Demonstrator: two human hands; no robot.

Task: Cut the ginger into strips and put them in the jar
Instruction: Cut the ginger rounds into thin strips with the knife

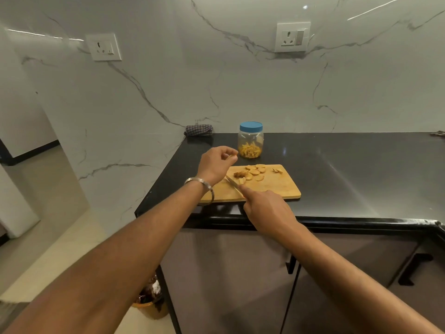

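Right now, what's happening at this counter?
A person is slicing ginger on a wooden cutting board. The right hand grips a knife with its blade down among the ginger slices. The left hand is lifted above the board's far corner and seems to pinch a small piece. Behind the board, a jar with its blue lid on already holds yellow strips.

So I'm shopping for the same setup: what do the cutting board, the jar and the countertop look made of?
Cutting board: probably bamboo or light wood, matte, with faint grain. Jar: clear, likely plastic, since the ginger strips show through it; its blue lid looks like plastic. Countertop: polished black stone, perhaps granite, with glossy reflections.
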